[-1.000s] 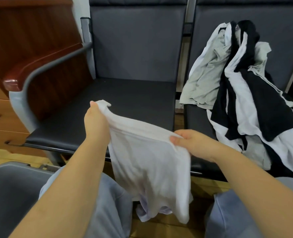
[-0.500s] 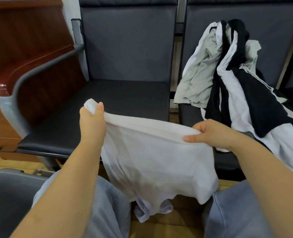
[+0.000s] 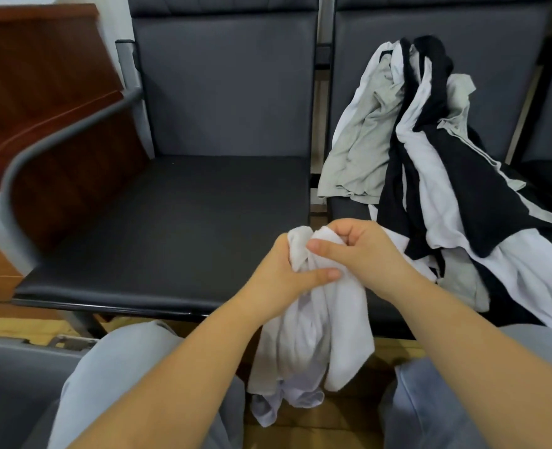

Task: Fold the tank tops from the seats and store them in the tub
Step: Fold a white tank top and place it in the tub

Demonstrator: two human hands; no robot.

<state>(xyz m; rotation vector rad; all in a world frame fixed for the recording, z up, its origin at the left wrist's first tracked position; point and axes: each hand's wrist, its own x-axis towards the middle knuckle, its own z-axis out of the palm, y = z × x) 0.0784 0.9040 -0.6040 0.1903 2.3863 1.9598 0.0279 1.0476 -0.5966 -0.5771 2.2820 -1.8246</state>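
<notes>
Both hands meet at centre – left hand (image 3: 279,273) and right hand (image 3: 362,251) w/ fingers curled round the bunched top of a white tank top (image 3: 313,335) hanging between the knees – pile of tops (image 3: 430,150) on far-right seat (image 3: 346,205), grey tub (image 3: 12,384) near left; no readable writing.

So the person's both forearms were bare right up to where the frame cut them off, no sleeves, no watch or rings that I could spot. The left hand (image 3: 279,277) and right hand (image 3: 365,251) had short plain nails. Legs were in light blue-grey trousers (image 3: 112,377), soft-looking fabric with a few creases, one knee at 7 o'clock, the other at 5.
</notes>
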